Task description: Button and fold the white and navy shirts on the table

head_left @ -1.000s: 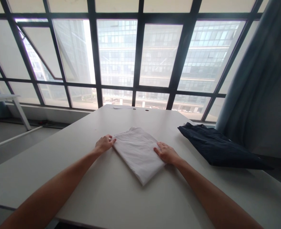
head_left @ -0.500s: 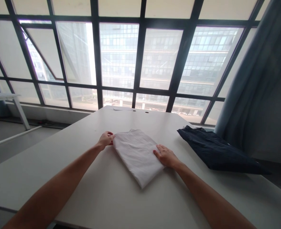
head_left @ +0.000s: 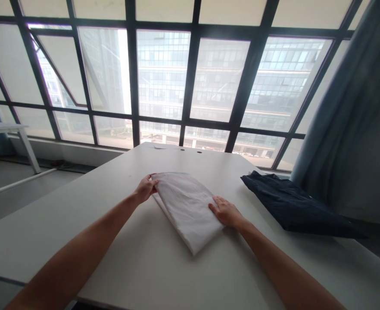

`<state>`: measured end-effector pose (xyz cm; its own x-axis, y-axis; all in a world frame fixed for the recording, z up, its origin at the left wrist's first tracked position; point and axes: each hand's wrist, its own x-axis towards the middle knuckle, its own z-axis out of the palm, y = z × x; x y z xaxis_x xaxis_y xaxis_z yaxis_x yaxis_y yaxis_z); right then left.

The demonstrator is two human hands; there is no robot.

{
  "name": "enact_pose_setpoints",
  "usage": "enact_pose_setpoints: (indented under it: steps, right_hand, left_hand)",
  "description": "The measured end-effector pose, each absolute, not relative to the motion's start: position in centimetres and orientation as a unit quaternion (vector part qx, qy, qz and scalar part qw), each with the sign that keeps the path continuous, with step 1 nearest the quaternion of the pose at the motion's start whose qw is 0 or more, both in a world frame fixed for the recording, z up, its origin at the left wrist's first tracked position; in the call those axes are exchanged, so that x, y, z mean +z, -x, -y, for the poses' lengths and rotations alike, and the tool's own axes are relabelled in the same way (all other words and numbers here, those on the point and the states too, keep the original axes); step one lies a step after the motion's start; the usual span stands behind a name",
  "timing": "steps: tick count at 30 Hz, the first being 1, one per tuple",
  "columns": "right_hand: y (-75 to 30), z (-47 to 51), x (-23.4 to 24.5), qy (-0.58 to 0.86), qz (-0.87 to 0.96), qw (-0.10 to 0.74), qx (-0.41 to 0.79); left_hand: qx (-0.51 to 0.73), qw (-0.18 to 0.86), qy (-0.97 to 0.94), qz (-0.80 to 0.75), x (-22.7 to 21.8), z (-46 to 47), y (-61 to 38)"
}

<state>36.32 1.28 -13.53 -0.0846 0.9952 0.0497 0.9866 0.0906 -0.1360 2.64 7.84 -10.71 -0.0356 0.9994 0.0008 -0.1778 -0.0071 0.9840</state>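
On the white tabletop [head_left: 80, 232] in front of a tall window, the person's left hand [head_left: 147, 189] pinches the far left corner of a folded white cloth [head_left: 185, 211], with the fingers and thumb closed together on the fabric. That corner is bunched and looks slightly raised from the surface. The right hand [head_left: 226, 213] lies open and palm down, its fingers [head_left: 216, 202] resting on the right edge of the same cloth without gripping it. Both forearms reach in from the bottom corners of the view.

The cloth lies near the middle of the table, between the hands. It forms a rough wedge, with soft creases across its top layer. Its long axis runs from the far edge, by the left hand, down toward the person, and its lower corner points at the person and a little to the right. No writing or label can be made out on it.

To the right, well apart from the cloth but not far from the right hand, a folded navy garment [head_left: 295, 206] lies near the table's edge. A blue-grey curtain [head_left: 341, 107] hangs beyond it. Two small dark holes [head_left: 190, 150] mark the table's far end, and a separate white table [head_left: 2, 127] stands at the far left.
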Motion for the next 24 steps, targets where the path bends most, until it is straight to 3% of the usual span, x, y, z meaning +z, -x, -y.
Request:
enact_pose_setpoints:
  steps: [8,14,16,20,24]
  right_hand:
    - [-36.3,-1.3,-13.4,0.671,0.738,0.068,0.035]
    - [-36.4,-1.2,-13.3,0.668,0.740,0.071,0.034]
    - [-36.4,-1.3,-13.4,0.667,0.741,0.071,0.031]
    - [-36.6,-1.5,-13.7,0.667,0.741,0.069,0.028]
    - [-36.6,-1.5,-13.8,0.669,0.740,0.065,0.031]
  left_hand:
    - [0.436,0.504,-0.447,-0.597,-11.7,-8.6,-0.9]
    - [0.397,0.369,-0.518,-0.662,-11.0,-8.3,-0.7]
    - [0.383,0.264,-0.583,-0.666,-10.5,-7.3,-1.2]
    - [0.282,0.034,-0.790,-0.544,-10.9,-5.0,-4.0]
    - [0.145,0.067,-0.883,-0.442,-12.8,-4.5,-5.9]
